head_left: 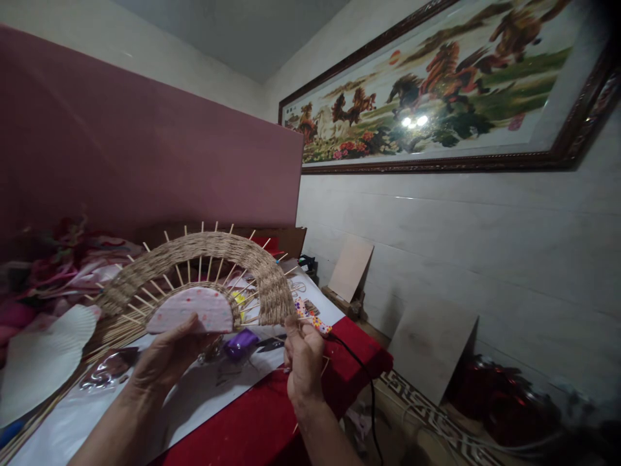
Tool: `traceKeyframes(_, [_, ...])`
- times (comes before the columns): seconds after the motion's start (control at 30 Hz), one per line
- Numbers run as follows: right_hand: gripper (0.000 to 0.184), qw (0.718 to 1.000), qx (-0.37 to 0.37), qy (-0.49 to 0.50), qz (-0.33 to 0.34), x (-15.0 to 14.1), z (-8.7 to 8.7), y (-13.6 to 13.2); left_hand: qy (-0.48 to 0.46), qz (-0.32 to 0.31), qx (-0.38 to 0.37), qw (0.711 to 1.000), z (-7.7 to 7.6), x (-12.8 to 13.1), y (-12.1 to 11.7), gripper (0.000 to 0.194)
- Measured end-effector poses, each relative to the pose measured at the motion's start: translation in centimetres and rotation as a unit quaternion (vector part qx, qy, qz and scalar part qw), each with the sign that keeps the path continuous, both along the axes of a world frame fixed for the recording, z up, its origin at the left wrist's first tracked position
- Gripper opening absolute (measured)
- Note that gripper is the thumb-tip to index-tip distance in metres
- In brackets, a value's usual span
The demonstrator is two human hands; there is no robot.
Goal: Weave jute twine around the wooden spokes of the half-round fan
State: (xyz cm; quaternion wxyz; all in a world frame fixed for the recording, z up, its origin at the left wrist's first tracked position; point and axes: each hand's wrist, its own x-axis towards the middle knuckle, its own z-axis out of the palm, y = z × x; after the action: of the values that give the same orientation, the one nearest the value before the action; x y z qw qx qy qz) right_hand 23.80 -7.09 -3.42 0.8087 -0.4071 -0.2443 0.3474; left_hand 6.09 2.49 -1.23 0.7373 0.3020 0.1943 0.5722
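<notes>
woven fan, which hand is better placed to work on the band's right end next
Right, most likely: the right hand pinches at that end of the woven band, while the left hand holds the padded fabric centre.

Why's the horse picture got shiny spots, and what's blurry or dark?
Head view: white glare spots on the horse picture, likely reflected light; head view: the pink pile at left is blurry; head view: the red thing at lower right sits in shadow; head view: the woven fan looks clearer.

Fan above table, heap left, partition behind.
</notes>
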Motion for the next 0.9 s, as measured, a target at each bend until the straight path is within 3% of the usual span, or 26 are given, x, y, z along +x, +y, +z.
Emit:
traceKeyframes(0.27, [0.037,1.000,-0.010,-0.006,-0.016,-0.3,0.3,0.1,0.017,0.014,0.021,1.000,0.0,0.0,-0.1,0.051])
traceKeyframes(0.9, [0.039,0.999,0.017,-0.017,-0.030,0.7,0.3,-0.3,0.003,-0.001,-0.019,1.000,0.0,-0.1,0.1,0.048])
